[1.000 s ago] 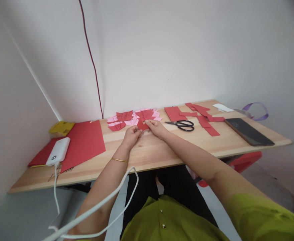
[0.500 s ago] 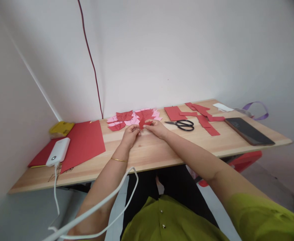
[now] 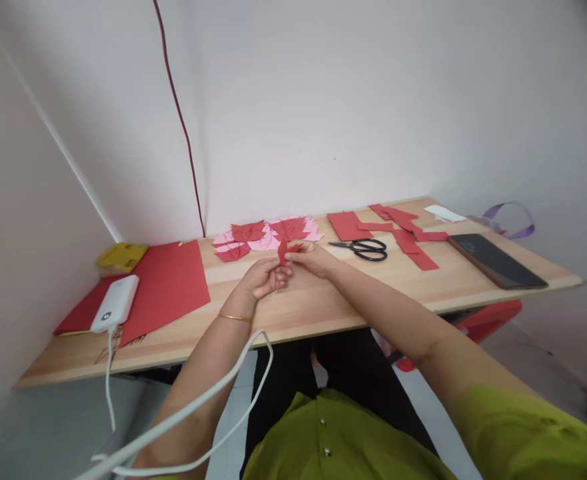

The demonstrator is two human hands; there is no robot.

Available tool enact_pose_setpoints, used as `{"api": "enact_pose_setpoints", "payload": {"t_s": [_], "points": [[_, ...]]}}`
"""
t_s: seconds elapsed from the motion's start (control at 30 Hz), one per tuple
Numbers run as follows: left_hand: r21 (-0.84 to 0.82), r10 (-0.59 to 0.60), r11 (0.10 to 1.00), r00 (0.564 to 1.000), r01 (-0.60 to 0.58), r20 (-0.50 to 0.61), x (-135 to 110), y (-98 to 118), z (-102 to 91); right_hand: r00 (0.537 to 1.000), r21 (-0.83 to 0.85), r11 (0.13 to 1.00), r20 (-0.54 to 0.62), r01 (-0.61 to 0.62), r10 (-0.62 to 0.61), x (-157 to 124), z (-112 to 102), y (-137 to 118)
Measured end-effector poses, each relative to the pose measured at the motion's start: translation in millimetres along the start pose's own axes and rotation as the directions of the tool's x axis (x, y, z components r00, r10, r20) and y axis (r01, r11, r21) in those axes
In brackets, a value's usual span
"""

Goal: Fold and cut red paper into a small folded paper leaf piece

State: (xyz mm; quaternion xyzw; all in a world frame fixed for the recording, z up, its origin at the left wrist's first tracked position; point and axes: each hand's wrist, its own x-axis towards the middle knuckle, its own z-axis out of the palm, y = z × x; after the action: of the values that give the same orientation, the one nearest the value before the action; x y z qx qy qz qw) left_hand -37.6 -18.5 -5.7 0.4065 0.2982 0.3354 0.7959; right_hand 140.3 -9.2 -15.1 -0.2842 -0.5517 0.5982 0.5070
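A small folded piece of red paper [image 3: 283, 252] is held between both hands, over the middle of the wooden table [image 3: 293, 300]. My left hand [image 3: 267, 277] pinches its lower part, fingers curled. From the other side my right hand [image 3: 309, 257] grips it between thumb and fingers. Just behind the hands lie several pleated red and pink paper pieces [image 3: 247, 231] with jagged edges. Black-handled scissors [image 3: 368, 249] rest closed to the right of my right hand, their blades pointing left.
Red paper strips [image 3: 423, 259] and a red rectangle [image 3: 344, 225] lie at the right, beside a dark phone [image 3: 498, 261]. At the left are large red sheets [image 3: 173, 280], a yellow packet [image 3: 123, 255] and a white power bank [image 3: 117, 301]. Its white cable [image 3: 208, 400] crosses my left forearm.
My left hand has turned, showing more of its curled fingers, and sits slightly lower. The red paper between the hands has tilted more upright and looks narrower.
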Motion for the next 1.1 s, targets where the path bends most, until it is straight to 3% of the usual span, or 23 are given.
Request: {"api": "enact_pose_setpoints", "payload": {"t_s": [0.13,0.27,0.43,0.67,0.8,1.1], "points": [[-0.054,0.075,0.995,0.996,-0.078,-0.044,-1,2,-2.0,0.996,-0.059,0.997,0.076,0.045,-0.040,0,-1,0],[-0.043,0.209,0.975,0.963,-0.219,-0.169,2,3,-0.9,0.999,-0.041,0.998,-0.039,0.037,-0.038,4,-4,3],[0.026,0.279,0.959,0.923,-0.282,-0.264,5,1,1.6,0.989,0.016,1.000,-0.150,0.000,0.003,8,-5,1],[0.116,0.341,0.940,0.909,-0.322,-0.241,6,-3,5.7,0.991,-0.212,0.971,-0.039,0.115,-0.126,0,4,-4],[0.198,0.358,0.928,0.904,-0.316,-0.234,7,-5,8.1,0.987,-0.253,0.960,-0.072,0.120,-0.142,0,3,-2],[0.398,0.479,0.842,0.844,-0.365,-0.240,14,-11,4.5,0.983,-0.299,0.946,-0.093,0.126,-0.160,3,3,0]]}}
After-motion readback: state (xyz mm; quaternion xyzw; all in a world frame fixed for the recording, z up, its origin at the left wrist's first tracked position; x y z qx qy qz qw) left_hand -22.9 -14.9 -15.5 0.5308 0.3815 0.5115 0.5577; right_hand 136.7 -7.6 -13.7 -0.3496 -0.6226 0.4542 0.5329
